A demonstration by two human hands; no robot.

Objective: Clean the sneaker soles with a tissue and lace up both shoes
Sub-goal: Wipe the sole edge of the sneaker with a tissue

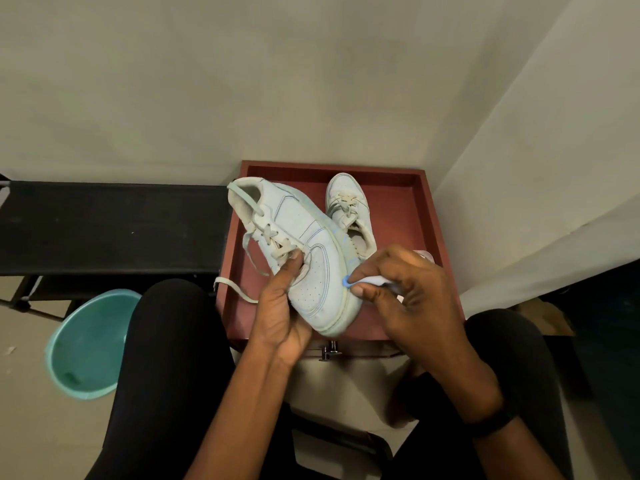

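Gripping the white sneaker [304, 244] in your left hand [280, 306], you hold it tilted on its side over the red tray [398, 216], toe toward you. Fingers wrap the toe end, thumb up against the laces [273, 239]. Your right hand [408, 289] pinches a small white tube [372, 280] between thumb and curled fingers, and its blue tip touches the sole edge near the toe. Blue smears show further up that edge. The second sneaker [348, 206] sits upright in the tray, partly behind the held one. A teal basin [86, 344] is on the floor to the left, and a black bench [110, 226] stands beside the tray.
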